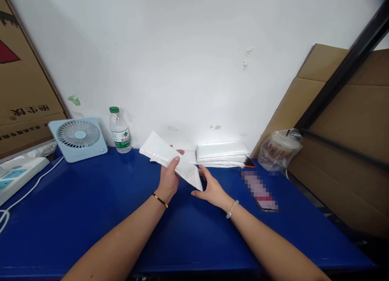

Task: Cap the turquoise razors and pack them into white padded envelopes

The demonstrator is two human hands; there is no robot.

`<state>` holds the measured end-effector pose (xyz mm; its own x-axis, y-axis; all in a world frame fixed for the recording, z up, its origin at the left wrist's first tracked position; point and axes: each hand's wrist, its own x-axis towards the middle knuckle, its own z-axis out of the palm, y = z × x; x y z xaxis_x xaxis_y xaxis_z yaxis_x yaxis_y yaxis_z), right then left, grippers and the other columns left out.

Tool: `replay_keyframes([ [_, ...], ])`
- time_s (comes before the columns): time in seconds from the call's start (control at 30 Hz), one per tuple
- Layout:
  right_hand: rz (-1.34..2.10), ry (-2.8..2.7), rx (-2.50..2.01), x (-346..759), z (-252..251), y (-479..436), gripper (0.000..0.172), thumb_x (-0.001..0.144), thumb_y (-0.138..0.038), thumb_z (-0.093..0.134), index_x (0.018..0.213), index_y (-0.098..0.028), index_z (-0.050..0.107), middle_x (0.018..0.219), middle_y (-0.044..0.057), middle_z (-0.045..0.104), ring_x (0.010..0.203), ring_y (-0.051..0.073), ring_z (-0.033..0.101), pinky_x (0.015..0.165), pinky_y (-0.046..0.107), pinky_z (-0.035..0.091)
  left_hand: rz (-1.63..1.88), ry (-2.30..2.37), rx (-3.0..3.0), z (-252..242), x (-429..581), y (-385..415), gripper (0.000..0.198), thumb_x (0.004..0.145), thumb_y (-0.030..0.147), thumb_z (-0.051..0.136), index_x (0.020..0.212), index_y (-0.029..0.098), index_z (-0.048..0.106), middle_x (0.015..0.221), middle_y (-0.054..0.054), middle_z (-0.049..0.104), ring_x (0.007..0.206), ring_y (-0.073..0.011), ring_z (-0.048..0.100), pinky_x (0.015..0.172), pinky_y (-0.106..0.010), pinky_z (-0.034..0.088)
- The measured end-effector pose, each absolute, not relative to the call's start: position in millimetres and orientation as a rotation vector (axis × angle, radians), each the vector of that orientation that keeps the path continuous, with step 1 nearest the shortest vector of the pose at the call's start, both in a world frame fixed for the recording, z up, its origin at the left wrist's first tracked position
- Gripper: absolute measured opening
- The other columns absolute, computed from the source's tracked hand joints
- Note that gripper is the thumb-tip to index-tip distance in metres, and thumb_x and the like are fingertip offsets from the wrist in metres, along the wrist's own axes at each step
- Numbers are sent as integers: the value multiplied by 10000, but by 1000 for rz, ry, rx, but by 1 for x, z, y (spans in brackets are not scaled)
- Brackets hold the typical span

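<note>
My left hand (170, 175) is closed on a flat white packet (164, 151), its thumb on top and its fingers behind. The packet is tilted, with its upper end to the left and its lower corner to the right. Beside that lower corner is my right hand (211, 187), thumb and fingers apart; whether its fingertips touch the packet I cannot tell. A stack of similar white packets (223, 151) lies against the wall, just beyond my right hand. More white material (190, 156) shows behind the held packet, partly hidden by it.
On the blue table (194, 240) stand a light blue fan (80, 139) and a water bottle (120, 131) at the left, near a white power strip (18, 175). A phone (261, 191) and a bagged drink cup (279, 149) are at the right. Cardboard (340, 151) flanks the table.
</note>
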<state>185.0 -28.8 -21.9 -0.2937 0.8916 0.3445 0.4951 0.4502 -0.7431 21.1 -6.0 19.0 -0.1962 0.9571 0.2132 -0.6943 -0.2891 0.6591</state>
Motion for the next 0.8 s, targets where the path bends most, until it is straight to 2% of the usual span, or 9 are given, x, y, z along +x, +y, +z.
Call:
replay_keyframes([
  [0.13,742,-2008,-1157,185,-27,-23,1066,569,-381,787,1431,-261,172,1404,103,389,1273,268,389,1055,431,316,1748,704,816,27,25,-17,436,723,269,666,1135,241,525,1091,-33,655,1108,-225,559,922,-331,456],
  [0.23,634,-2039,-1199,181,-30,-21,991,621,-360,754,1428,-260,187,1395,107,396,1269,276,388,1041,442,323,1743,808,820,31,24,-18,349,744,264,647,1079,225,558,1104,-34,654,1128,-226,548,938,-319,456],
  [0.33,535,-2090,-1199,180,-31,-19,753,732,-299,665,1384,-234,295,1304,105,486,1206,253,450,1003,418,362,1770,762,804,33,19,-15,391,736,264,656,1109,250,539,1109,-21,651,1134,-217,546,953,-330,450],
  [0.43,458,-2170,-1211,182,-32,-16,400,813,-234,569,1205,-201,493,1151,90,567,1084,223,524,936,378,413,1826,652,792,37,12,-12,424,722,267,669,1124,258,536,1096,-17,649,1142,-212,542,983,-335,429],
  [0.5,413,-2205,-1232,183,-31,-15,281,838,-233,542,1116,-193,541,1093,83,578,1041,216,537,910,364,428,1847,621,784,42,6,-10,407,717,273,674,1104,239,553,1078,-27,650,1133,-218,548,994,-344,421],
  [0.7,395,-2281,-1181,191,-25,-18,242,884,-258,490,1112,-194,541,1187,92,544,1118,208,511,958,355,420,1877,739,849,62,-23,-5,454,696,274,690,1119,206,539,1104,-62,627,1090,-228,568,988,-380,425],
  [0.8,472,-2371,-1131,203,-19,-19,286,887,-282,491,1163,-217,532,1275,84,508,1222,211,446,1012,375,389,1887,752,919,70,-36,-5,434,696,294,687,1101,205,561,1102,-65,624,1085,-243,568,971,-391,437],
])
